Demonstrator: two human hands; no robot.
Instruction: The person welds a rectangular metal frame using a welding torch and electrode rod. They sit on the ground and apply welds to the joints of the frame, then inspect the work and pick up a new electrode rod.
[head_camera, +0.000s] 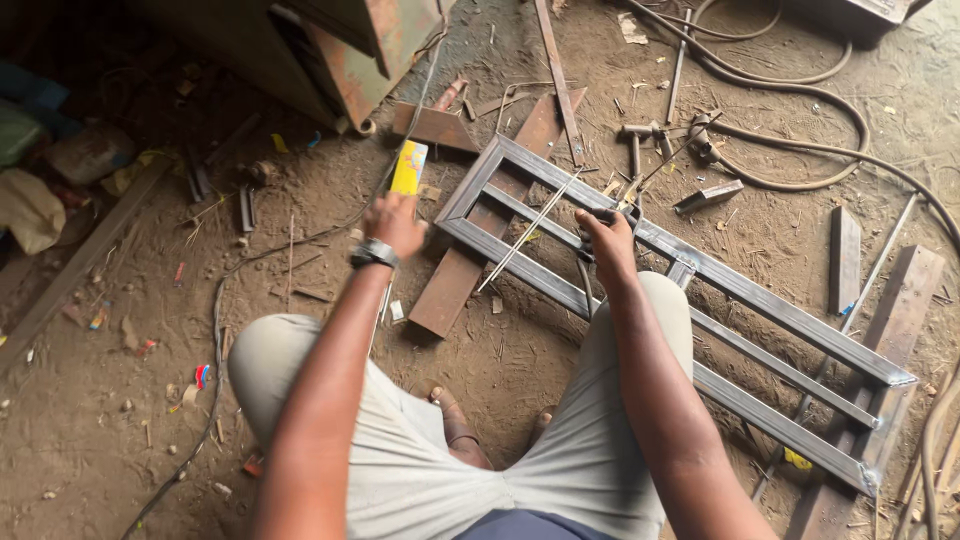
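Steel frame (700, 300): a long ladder-like frame of grey flat bars is laid on the dirt floor, running from the upper middle of the view down to the lower right, in front of the squatting person.
Frame support: the frame is rested on rusty flat plates (470, 265) and on a wooden plank (880, 360) at its far end.
Right hand (607, 240): it is placed over the frame near its upper end; the fingers are clenched around a dark tool handle (600, 214), and the rest of the tool is mostly hidden by the hand.
Thin rods (530, 228): a pair of thin grey rods is laid slanted across the frame bars, just beside the right hand; whether they are touched by it cannot be told.
Left hand (396, 222): it is stretched out to a small yellow box (409, 167) that stands on the floor left of the frame; the fingertips are at the lower end of the box, but it cannot be told if the box is grasped.
Wrist: a dark watch (374, 252) is worn on the left wrist.
Hammer (634, 140): it is laid on the floor beyond the frame, near a thick hose (800, 150).
Machine: a rusty metal body (330, 50) is seen at the top left.
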